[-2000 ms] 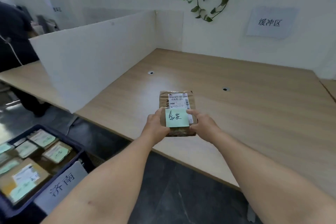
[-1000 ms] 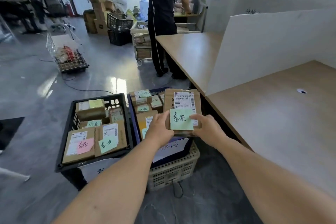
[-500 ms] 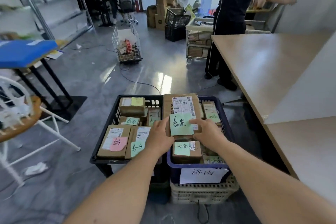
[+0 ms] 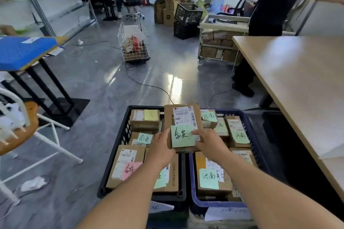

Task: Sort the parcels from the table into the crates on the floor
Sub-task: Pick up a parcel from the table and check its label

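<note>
Parcel above adjoining rims of left crate and right crate, table right of both

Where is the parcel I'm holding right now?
Centre of the head view, the parcel is gripped by left hand and right hand, over where black crate meets blue crate.

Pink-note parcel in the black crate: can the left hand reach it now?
Probably yes: the pink-note parcel lies uncovered on top, close beside the left hand, but that hand grips the held parcel.
</note>
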A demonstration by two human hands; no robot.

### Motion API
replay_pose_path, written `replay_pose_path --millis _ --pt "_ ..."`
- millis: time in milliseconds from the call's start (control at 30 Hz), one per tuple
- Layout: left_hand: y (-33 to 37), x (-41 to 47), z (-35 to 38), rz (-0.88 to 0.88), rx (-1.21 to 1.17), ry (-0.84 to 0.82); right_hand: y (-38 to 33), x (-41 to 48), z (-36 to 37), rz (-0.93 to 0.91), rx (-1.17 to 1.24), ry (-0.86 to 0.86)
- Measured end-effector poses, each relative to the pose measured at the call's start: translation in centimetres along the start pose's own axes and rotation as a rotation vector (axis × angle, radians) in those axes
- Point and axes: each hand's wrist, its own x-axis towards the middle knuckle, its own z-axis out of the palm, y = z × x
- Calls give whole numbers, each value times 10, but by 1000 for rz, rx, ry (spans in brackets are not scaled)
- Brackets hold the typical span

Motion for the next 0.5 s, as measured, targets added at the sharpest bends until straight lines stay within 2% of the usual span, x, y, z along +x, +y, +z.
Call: replay_pose_path --millis 300,500 --pt "-54 104 -23 16 81 -153 -20 85 39 115 33 -31" --pt "-86 155 -6 -11 105 -164 -2 141 68 137 28 -75"
